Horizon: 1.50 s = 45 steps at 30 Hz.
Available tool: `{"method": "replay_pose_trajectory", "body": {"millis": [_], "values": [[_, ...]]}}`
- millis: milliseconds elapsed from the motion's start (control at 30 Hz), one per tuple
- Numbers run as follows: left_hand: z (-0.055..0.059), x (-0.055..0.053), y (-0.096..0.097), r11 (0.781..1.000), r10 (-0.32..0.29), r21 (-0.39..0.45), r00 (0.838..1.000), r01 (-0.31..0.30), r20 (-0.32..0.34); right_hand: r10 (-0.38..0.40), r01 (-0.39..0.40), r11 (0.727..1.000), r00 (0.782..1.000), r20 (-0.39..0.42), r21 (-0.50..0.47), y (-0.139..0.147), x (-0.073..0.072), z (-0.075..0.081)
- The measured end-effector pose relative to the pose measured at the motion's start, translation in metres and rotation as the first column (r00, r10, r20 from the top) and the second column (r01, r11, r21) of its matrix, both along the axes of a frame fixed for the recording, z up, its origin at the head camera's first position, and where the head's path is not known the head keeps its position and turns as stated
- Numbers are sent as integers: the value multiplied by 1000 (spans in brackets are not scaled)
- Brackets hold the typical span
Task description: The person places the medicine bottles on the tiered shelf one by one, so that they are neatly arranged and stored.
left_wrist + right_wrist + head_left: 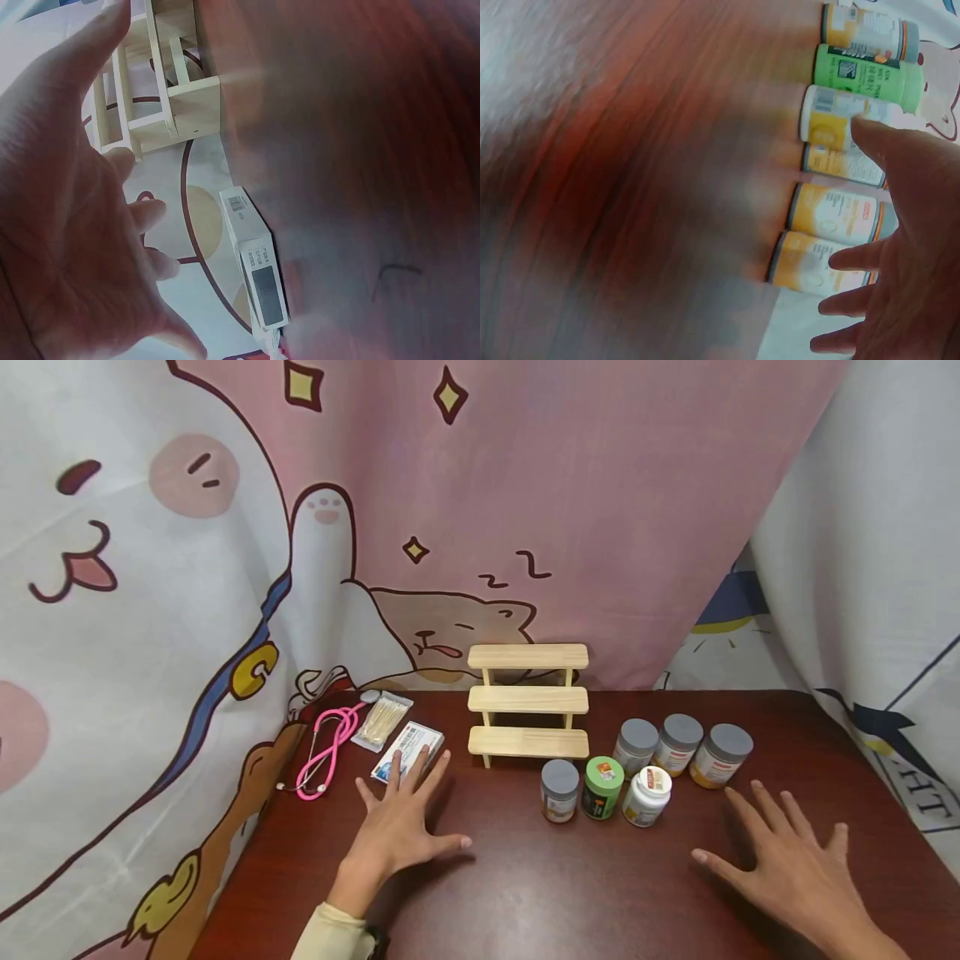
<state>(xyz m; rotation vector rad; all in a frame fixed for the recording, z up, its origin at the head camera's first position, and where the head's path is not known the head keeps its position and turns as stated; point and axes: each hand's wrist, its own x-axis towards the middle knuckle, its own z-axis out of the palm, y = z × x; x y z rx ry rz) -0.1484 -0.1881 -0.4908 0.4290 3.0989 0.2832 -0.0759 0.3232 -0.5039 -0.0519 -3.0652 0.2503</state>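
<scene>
With fingers spread and nothing held, my left hand (401, 827) hovers over the table, its fingertips overlapping the near edge of a white and blue box (409, 750) in the head view. My right hand (795, 868) is also spread and holds nothing, at the right just in front of the bottles. Several grey-lidded bottles (722, 755) stand there, along with a green jar (603, 787) and a white bottle (647, 796). In the right wrist view, my thumb overlaps the white bottle (829, 120). A three-step wooden shelf (528, 699) stands at the back middle, bearing nothing.
Left of the box lie a packet of cotton swabs (383, 720) and a pink stethoscope (330, 752). The dark red-brown table (570, 893) meets a printed cloth (637, 527) that hangs behind it and along both sides.
</scene>
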Motion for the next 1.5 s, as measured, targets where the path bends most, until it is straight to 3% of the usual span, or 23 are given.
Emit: {"method": "replay_pose_trajectory", "body": {"millis": [133,267,367,433,467,533,667,733,867,967,1033,1133,1200,1333,1500], "values": [[1,-3,3,998,-54,41,998,56,-43,53,-57,998,993,-102,-39,-10,2,5],[1,-8,7,979,-103,169,992,114,-73,112,-136,986,971,-210,-101,-19,3,11],[0,-12,11,941,-120,311,991,133,-59,170,-228,961,933,-316,-157,-26,1,15],[-2,-15,15,894,-117,432,993,119,-31,200,-286,941,901,-385,-182,-30,0,17],[-3,-17,17,859,-113,502,993,104,-12,208,-307,932,888,-409,-193,-32,0,18],[-5,-20,24,749,-102,660,994,52,39,206,-316,926,881,-426,-206,-37,-1,21],[-11,-25,42,470,-80,877,985,-99,154,190,-311,923,881,-434,-228,-45,-1,23],[-15,-28,51,338,-73,922,971,-190,227,184,-321,916,870,-457,-242,-48,-3,23],[-21,-36,66,111,-59,929,930,-354,362,174,-348,898,843,-509,-268,-54,-8,22],[-23,-43,72,-22,-63,901,900,-433,431,168,-371,879,828,-536,-299,-58,-12,23],[-24,-47,74,-86,-68,881,885,-466,461,159,-372,874,828,-538,-314,-60,-14,22],[-26,-53,75,-145,-58,861,873,-488,485,148,-372,865,830,-537,-337,-63,-16,21],[-27,-57,75,-172,-48,856,872,-488,488,145,-373,863,830,-538,-342,-66,-18,21],[-26,-64,77,-237,-47,838,867,-492,496,164,-409,847,808,-566,-339,-71,-21,20],[-27,-68,83,-284,-53,811,853,-512,520,176,-425,842,799,-575,-333,-74,-23,21]]}}
